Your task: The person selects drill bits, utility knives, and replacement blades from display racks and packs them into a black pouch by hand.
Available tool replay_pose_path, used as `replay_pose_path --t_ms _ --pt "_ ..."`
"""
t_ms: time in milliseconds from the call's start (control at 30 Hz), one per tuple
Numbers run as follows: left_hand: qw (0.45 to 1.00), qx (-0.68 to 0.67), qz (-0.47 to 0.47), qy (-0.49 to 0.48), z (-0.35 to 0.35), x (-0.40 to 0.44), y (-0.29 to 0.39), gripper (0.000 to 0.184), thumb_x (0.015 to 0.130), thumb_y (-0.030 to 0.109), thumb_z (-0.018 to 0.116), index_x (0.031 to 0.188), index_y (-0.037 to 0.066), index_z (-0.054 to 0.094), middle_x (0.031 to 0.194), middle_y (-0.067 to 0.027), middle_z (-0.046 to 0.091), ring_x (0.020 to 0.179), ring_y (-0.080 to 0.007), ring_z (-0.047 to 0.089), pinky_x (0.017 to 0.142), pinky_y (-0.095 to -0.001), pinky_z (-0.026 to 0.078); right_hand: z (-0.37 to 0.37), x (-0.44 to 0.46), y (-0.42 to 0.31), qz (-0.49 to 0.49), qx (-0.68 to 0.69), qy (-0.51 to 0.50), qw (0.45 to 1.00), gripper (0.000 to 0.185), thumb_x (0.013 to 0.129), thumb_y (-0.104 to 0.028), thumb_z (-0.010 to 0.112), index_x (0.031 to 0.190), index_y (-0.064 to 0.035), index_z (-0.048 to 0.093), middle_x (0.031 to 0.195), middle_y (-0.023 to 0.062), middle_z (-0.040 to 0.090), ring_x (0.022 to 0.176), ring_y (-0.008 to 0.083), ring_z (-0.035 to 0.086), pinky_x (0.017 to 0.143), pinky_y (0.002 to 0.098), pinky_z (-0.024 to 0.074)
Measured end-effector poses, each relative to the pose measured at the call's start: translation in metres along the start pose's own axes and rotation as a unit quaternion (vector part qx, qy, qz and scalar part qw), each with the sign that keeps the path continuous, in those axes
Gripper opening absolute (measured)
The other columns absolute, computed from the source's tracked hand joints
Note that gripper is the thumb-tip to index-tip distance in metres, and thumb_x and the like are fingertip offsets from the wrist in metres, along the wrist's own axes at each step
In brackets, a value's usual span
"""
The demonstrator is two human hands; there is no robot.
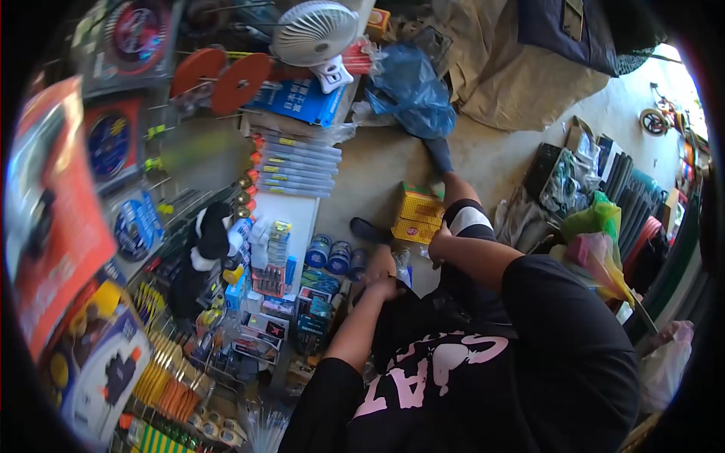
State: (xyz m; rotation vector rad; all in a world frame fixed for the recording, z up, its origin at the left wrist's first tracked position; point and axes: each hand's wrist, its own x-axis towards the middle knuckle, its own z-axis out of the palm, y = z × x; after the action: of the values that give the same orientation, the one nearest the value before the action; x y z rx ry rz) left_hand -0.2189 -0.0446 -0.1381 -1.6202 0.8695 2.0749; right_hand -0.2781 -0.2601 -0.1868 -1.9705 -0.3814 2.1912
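My left hand (384, 281) rests by my left knee, beside the shelf goods. Its fingers are too small and shaded to tell whether they hold anything. My right hand (439, 243) lies against my right leg near the hem of my black-and-white shorts (470, 219); its fingers are partly hidden. On the floor between my feet, ahead of both hands, sits a yellow box (418, 214) with red markings. Several blue-labelled cans (340, 257) stand just left of my left hand. A clear plastic wrapper (402, 266) shows between my legs.
Shelves and racks on the left hold packaged tools, red discs (240, 84), clear tubes (298, 170) and a white fan (314, 34). A blue plastic bag (411, 87) and brown sheeting (521, 83) lie ahead. Bagged goods (596, 260) and dark rolls (615, 185) crowd the right.
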Motion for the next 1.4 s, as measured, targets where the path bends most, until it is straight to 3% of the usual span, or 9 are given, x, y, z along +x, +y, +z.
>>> replay_pose_path --t_ms 200,333,433,567,667,867,1100,1233,1400 --pt "0.997 -0.007 -0.081 0.017 0.005 0.048 0.011 0.047 0.094 0.031 0.057 0.135 0.009 0.057 0.149 -0.0159 0.045 0.137 -0.0304 0.045 0.112 -0.05 0.036 0.008 0.013 0.033 0.033 -0.008 0.041 0.999 0.052 0.087 -0.042 0.067 0.134 -0.0181 0.063 0.14 0.0099 0.058 0.137 0.0323 0.045 0.11 0.0652 0.0222" --pt "0.905 -0.334 -0.255 0.072 -0.084 -0.016 0.037 0.038 0.096 0.028 0.053 0.129 0.011 0.061 0.136 -0.0178 0.058 0.127 -0.0311 0.056 0.107 -0.0456 0.041 0.025 0.04 0.037 -0.041 0.055 0.029 0.997 0.042 0.088 -0.038 0.068 0.123 -0.0158 0.068 0.13 0.0095 0.064 0.127 0.031 0.054 0.103 0.0584 0.0343" --pt "0.949 -0.202 -0.131 0.204 -0.022 0.081 -0.016 0.032 0.097 0.027 0.052 0.122 0.013 0.064 0.125 -0.0193 0.064 0.116 -0.0334 0.063 0.098 -0.0472 0.048 0.02 0.052 0.049 -0.082 0.131 0.053 0.987 0.037 0.089 -0.039 0.066 0.115 -0.0128 0.072 0.12 0.0097 0.069 0.114 0.0293 0.064 0.093 0.0475 0.0499" --pt "0.979 -0.06 -0.067 0.184 -0.035 0.114 -0.064 0.021 0.091 0.015 0.054 0.093 0.006 0.073 0.1 -0.0204 0.072 0.097 -0.0357 0.07 0.081 -0.0466 0.057 -0.01 0.059 0.063 -0.054 0.255 0.129 0.957 0.045 0.092 -0.047 0.058 0.109 -0.0078 0.073 0.113 0.0122 0.071 0.107 0.0298 0.068 0.088 0.0436 0.0538" --pt "0.983 -0.066 -0.057 0.165 -0.02 0.147 -0.077 0.028 0.096 0.031 0.052 0.098 0.01 0.07 0.099 -0.0194 0.072 0.094 -0.0389 0.07 0.079 -0.0512 0.056 -0.007 0.111 0.074 -0.005 0.324 0.18 0.929 0.054 0.095 -0.055 0.049 0.105 -0.0072 0.073 0.106 0.014 0.072 0.102 0.0314 0.069 0.087 0.0451 0.0537" --pt "0.946 -0.116 0.036 0.301 0.02 0.173 -0.051 0.029 0.098 0.034 0.047 0.099 0.012 0.065 0.081 -0.0202 0.07 0.076 -0.0418 0.07 0.07 -0.0547 0.056 -0.01 0.11 0.054 0.021 0.387 0.225 0.894 0.049 0.095 -0.053 0.048 0.098 -0.0105 0.072 0.094 0.0166 0.072 0.091 0.0353 0.07 0.08 0.0503 0.0545" --pt "0.952 -0.148 0.069 0.259 0.002 0.143 -0.042 0.024 0.098 0.035 0.05 0.095 0.014 0.062 0.079 -0.0187 0.069 0.074 -0.0414 0.068 0.067 -0.054 0.055 -0.013 0.107 0.045 0.029 0.404 0.227 0.886 0.039 0.095 -0.042 0.049 0.108 -0.0105 0.068 0.094 0.0169 0.072 0.091 0.0354 0.069 0.08 0.05 0.0544" --pt "0.824 -0.326 0.049 0.46 -0.047 0.123 -0.056 0.019 0.096 0.027 0.059 0.093 0.009 0.063 0.085 -0.019 0.067 0.082 -0.0413 0.065 0.067 -0.0486 0.051 -0.03 0.146 0.057 -0.022 0.368 0.32 0.873 0.029 0.092 -0.034 0.053 0.106 -0.0099 0.063 0.094 0.0173 0.071 0.091 0.0367 0.069 0.078 0.0509 0.0541" --pt "0.528 -0.563 -0.011 0.635 -0.115 0.087 -0.12 0.022 0.103 0.022 0.054 0.104 0.001 0.06 0.079 -0.0017 0.059 0.069 -0.0113 0.054 0.062 -0.0296 0.046 -0.167 0.111 0.054 -0.168 0.404 0.456 0.775 0.025 0.092 -0.027 0.056 0.108 -0.0089 0.062 0.097 0.0187 0.067 0.092 0.0398 0.065 0.082 0.0497 0.0517"
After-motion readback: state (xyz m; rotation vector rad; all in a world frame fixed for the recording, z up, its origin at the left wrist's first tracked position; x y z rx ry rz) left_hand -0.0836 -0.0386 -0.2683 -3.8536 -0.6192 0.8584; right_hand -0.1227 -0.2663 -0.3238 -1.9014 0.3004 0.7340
